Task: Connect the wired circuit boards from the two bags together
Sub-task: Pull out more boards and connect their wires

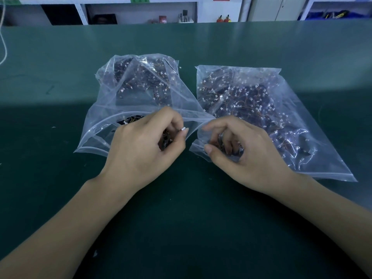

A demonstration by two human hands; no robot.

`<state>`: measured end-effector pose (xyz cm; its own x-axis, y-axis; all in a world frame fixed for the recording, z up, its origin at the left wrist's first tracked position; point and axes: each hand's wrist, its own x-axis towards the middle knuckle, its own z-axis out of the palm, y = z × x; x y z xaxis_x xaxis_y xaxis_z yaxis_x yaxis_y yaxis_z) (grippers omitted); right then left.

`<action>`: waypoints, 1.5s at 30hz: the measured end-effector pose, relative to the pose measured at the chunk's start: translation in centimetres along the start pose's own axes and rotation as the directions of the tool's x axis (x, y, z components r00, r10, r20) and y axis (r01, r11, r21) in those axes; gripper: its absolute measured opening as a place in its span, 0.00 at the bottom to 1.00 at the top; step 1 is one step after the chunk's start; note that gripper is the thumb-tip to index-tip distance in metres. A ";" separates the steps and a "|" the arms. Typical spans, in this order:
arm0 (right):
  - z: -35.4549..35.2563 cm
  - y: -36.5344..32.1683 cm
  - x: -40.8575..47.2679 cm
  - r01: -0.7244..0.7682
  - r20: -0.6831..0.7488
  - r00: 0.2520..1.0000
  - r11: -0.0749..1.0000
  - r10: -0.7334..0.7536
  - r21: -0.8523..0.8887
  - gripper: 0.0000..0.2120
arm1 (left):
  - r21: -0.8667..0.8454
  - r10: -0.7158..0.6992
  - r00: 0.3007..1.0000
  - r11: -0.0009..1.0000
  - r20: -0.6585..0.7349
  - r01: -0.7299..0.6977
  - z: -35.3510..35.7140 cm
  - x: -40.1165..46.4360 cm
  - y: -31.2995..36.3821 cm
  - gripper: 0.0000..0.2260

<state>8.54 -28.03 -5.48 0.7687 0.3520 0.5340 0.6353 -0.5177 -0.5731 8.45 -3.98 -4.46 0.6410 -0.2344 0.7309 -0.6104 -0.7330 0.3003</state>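
Note:
Two clear plastic bags full of small dark circuit boards with thin wires and white connectors lie on the green table (60,178). The left bag (112,97) has its mouth open toward me. My left hand (145,146) sits at that mouth, holding a dark board (165,141) in its curled fingers and pinching a white connector (183,129) between thumb and fingertip. The right bag (271,109) lies flat. My right hand (239,150) reaches into its open near corner, fingers curled among the boards inside; what it holds is hidden.
The table runs wide on both sides and toward me. A white cable (4,47) hangs at the far left edge. Shelving with small items (181,17) stands behind the table's far edge.

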 end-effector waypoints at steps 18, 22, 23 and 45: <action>-0.2 0.5 0.4 0.132 -0.062 0.990 0.990 -0.130 0.042 0.03 | -0.154 0.169 0.986 0.974 -0.011 -0.168 0.8 -0.3 0.1 0.06; -0.3 0.6 0.4 0.131 -0.040 0.991 0.990 -0.130 0.048 0.03 | -0.153 0.150 0.988 0.978 0.034 -0.143 0.7 -0.2 -0.1 0.05; -0.3 0.6 0.4 0.129 -0.038 0.991 0.990 -0.127 0.052 0.03 | -0.140 0.142 0.989 0.981 0.041 -0.135 0.6 -0.2 -0.1 0.05; -0.3 -0.1 0.5 0.109 -0.035 0.994 0.993 -0.108 0.037 0.03 | -0.072 0.161 0.986 0.985 0.032 -0.159 0.2 -0.1 0.4 0.05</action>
<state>8.83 -28.06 -5.03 0.6925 0.3785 0.6142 0.7178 -0.4466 -0.5341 8.26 -4.41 -4.51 0.5487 -0.3700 0.7497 -0.7362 -0.6388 0.2235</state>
